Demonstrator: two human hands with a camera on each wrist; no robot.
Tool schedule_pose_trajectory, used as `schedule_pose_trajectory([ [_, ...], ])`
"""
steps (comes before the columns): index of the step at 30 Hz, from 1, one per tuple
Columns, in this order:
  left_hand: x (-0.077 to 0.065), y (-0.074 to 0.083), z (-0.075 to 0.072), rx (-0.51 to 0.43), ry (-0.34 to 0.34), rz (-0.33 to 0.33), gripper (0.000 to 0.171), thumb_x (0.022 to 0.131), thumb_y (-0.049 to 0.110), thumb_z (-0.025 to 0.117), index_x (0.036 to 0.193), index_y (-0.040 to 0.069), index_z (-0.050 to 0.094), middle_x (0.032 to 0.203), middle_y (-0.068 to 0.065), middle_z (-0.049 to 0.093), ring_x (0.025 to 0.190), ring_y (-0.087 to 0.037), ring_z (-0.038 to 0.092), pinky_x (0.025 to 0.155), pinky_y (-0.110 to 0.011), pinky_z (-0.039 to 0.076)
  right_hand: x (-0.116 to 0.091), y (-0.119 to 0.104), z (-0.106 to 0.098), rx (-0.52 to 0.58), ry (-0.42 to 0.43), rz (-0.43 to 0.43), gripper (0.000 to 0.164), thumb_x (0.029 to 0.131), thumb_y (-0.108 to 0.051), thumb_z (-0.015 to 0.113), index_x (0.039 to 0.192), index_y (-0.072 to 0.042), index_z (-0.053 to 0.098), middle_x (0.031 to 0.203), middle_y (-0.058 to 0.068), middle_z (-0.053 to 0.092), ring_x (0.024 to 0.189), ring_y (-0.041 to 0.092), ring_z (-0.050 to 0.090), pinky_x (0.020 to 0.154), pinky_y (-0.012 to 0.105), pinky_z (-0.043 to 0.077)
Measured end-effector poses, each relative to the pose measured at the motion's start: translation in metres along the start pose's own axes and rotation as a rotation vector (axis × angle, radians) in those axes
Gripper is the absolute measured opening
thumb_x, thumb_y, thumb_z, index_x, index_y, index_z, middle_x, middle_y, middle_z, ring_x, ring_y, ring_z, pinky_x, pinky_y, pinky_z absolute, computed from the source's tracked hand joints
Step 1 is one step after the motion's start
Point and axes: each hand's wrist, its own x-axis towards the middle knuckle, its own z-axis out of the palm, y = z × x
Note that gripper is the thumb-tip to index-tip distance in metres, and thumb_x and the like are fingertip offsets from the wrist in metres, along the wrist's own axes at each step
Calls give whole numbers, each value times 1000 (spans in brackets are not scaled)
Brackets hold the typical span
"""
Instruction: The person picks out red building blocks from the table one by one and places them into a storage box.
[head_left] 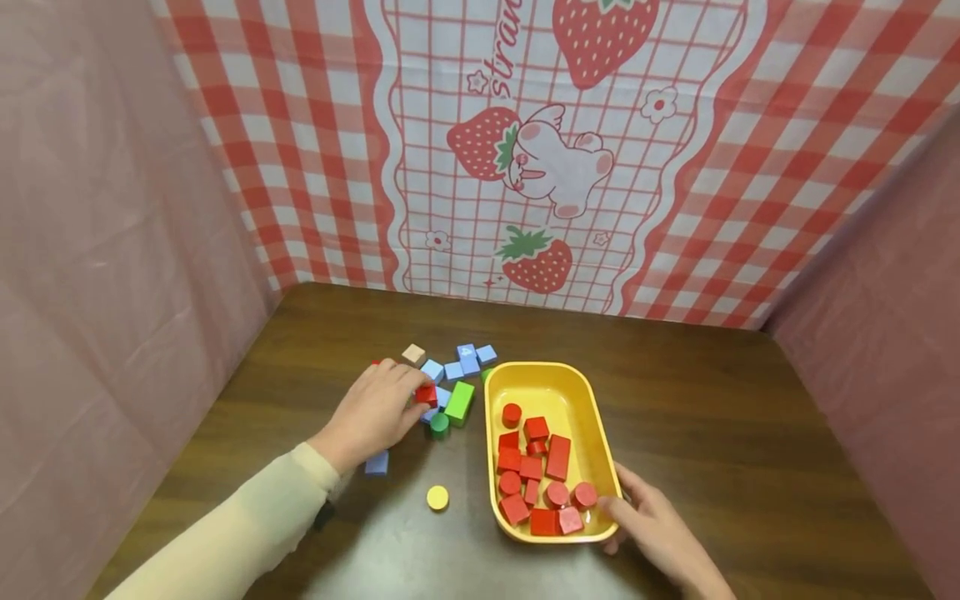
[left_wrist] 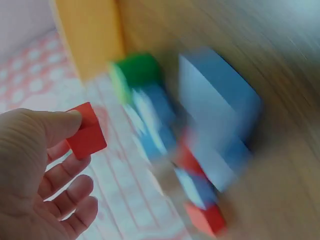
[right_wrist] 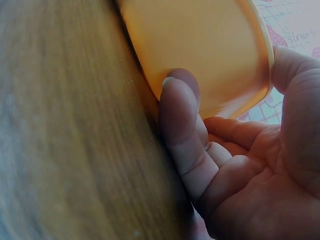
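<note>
Between thumb and fingers, my left hand (head_left: 382,406) pinches a red cube (left_wrist: 87,131), held above the loose blocks left of the tray. My right hand (head_left: 651,521) grips the near right corner of a yellow tray (head_left: 596,417), thumb over the rim and fingers against the outer wall. Inside the tray lie several red blocks, among them a rectangular red block (head_left: 558,457) and a red cylinder (head_left: 512,414). Close to the left hand are a light green block (head_left: 460,403), a green cylinder (head_left: 439,426) and several blue blocks (head_left: 468,360).
A tan block (head_left: 413,355) lies at the back of the loose group. A yellow round block (head_left: 437,498) sits on the wooden table (head_left: 705,400) left of the tray, and a blue block (head_left: 377,463) lies under the left wrist. A checked cloth (head_left: 315,167) hangs behind.
</note>
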Motion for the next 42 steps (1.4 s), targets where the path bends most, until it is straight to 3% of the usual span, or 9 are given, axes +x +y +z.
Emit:
schedule_pose_trajectory([
  [4, 8, 42, -3, -76, 1, 99, 35, 86, 33, 77, 115, 16, 67, 106, 3, 66, 96, -15, 50, 83, -37, 48, 0, 0, -1, 0, 3, 3, 63, 96, -17, 61, 150, -1, 31, 82, 17, 69, 55, 35, 62, 56, 37, 57],
  [9, 18, 98, 8, -144, -87, 253, 31, 91, 34, 72, 116, 18, 66, 111, 6, 64, 99, -12, 49, 87, -33, 46, 0, 1, -1, 10, 2, 10, 65, 96, -17, 62, 151, -1, 31, 83, 17, 69, 55, 35, 62, 57, 36, 57],
  [13, 32, 129, 20, -129, -145, 335, 28, 93, 36, 68, 117, 21, 66, 113, 9, 64, 102, -10, 47, 90, -29, 43, 0, 1, -1, 19, -4, -15, 62, 96, -15, 61, 149, -2, 33, 83, 18, 69, 55, 36, 61, 55, 39, 57],
  [21, 66, 156, 40, -55, -229, 335, 26, 95, 36, 66, 118, 24, 65, 112, 9, 62, 99, -10, 45, 92, -26, 41, 0, 3, -2, 28, -15, -63, 59, 97, -12, 60, 149, -3, 35, 84, 19, 69, 54, 36, 61, 53, 41, 57],
  [27, 75, 168, 52, -228, -369, 245, 28, 92, 28, 71, 119, 23, 63, 109, 9, 57, 93, -3, 49, 92, -22, 48, 0, 2, -2, 31, -15, -53, 59, 97, -12, 60, 149, -3, 35, 84, 20, 69, 55, 36, 61, 54, 40, 57],
  [31, 72, 169, 49, -314, -399, 230, 32, 92, 27, 71, 123, 24, 62, 117, 10, 55, 95, 0, 49, 93, -21, 48, 0, 0, -2, 21, 1, -43, 60, 96, -15, 62, 149, -5, 35, 85, 19, 68, 55, 35, 62, 55, 38, 57],
  [35, 68, 154, 35, -281, -301, 252, 27, 95, 29, 67, 121, 22, 64, 119, 9, 56, 103, -1, 49, 97, -22, 46, -1, 0, -1, 22, 6, -45, 58, 95, -13, 62, 148, -4, 37, 84, 19, 69, 54, 35, 61, 54, 38, 57],
  [39, 63, 102, 23, -161, -81, 224, 22, 94, 25, 67, 114, 16, 67, 115, 3, 62, 106, -11, 52, 95, -31, 48, 0, 0, -1, 19, -3, -45, 58, 95, -12, 61, 147, -2, 37, 80, 19, 69, 53, 35, 61, 53, 39, 57],
  [42, 52, 42, 21, -66, 87, 54, 20, 90, 22, 71, 107, 11, 69, 107, -3, 65, 99, -20, 56, 86, -38, 51, 0, -1, -1, 6, -7, -26, 60, 96, -14, 61, 148, -1, 35, 80, 18, 69, 54, 35, 62, 54, 37, 57],
])
